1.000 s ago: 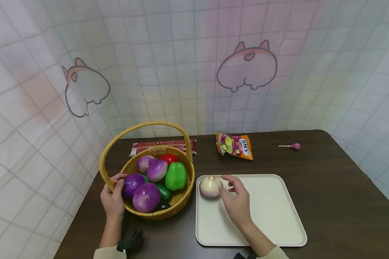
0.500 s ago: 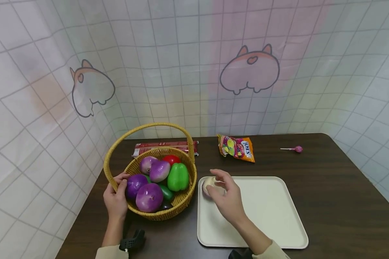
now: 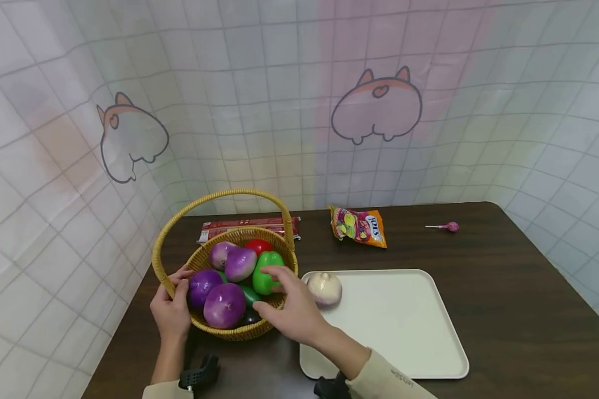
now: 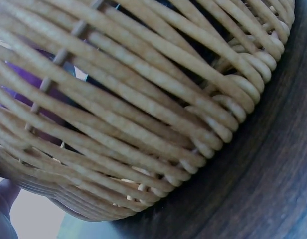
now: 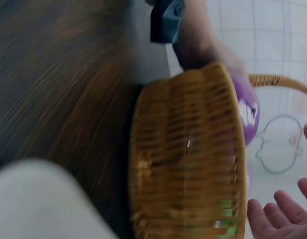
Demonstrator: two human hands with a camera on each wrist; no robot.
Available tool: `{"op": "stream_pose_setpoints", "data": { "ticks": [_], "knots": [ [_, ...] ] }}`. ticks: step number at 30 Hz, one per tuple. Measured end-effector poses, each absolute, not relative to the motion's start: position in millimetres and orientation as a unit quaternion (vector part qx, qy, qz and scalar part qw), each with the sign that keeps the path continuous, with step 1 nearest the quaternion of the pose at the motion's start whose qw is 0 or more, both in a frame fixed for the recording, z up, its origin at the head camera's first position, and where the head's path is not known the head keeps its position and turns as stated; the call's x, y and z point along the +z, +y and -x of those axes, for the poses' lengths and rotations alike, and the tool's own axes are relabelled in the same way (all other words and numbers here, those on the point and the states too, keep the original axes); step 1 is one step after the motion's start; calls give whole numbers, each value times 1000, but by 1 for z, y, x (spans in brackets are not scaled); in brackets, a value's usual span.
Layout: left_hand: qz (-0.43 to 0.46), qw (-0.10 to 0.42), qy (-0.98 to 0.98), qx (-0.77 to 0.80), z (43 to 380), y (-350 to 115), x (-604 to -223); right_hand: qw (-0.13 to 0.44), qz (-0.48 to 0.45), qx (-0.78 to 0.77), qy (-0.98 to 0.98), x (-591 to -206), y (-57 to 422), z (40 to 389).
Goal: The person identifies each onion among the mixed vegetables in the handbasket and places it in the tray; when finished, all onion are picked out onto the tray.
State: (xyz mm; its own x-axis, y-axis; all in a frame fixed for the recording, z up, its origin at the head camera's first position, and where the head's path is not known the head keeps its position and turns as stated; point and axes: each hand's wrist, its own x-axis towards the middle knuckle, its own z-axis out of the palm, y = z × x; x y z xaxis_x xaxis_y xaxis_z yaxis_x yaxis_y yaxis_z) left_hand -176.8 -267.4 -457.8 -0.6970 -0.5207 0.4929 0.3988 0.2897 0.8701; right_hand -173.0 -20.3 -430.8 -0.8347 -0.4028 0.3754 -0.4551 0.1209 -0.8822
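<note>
My left hand [image 3: 172, 310] holds the left rim of a yellow wicker basket [image 3: 244, 333], by the foot of its tall handle. Inside lie several round purple vegetables [image 3: 224, 306], a green bell pepper [image 3: 265, 263], a red tomato-like one [image 3: 259, 245] and dark green ones partly covered. Over the basket's right side, my right hand [image 3: 294, 307] has its fingers spread and relaxed beside the pepper; I cannot tell whether they touch it. In the right wrist view the fingers [image 5: 278, 216] are apart, nothing between them. A cream-topped, purplish round vegetable [image 3: 324, 288] sits at the tray's far left corner.
The white tray [image 3: 399, 327] lies right of the basket, partly under my right forearm. Along the table's back are a red packet [image 3: 214, 229] behind the basket, an orange snack bag [image 3: 359, 226] and a pink lollipop [image 3: 451, 226]. Patterned cloth walls stand around the table.
My right hand has moved left from the cream-topped vegetable on the tray to above the basket. That vegetable stays in the tray corner. The left hand keeps its hold on the basket.
</note>
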Motion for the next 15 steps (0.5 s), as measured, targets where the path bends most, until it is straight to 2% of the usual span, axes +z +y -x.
{"op": "stream_pose_setpoints", "data": {
  "ticks": [10, 15],
  "knots": [
    [-55, 388, -668, -633, 188, -280, -487, -5, -310, 573, -759, -437, -54, 174],
    [-55, 385, -668, -634, 191, -281, -487, -6, -305, 566, -766, -437, -63, 176]
  ]
}}
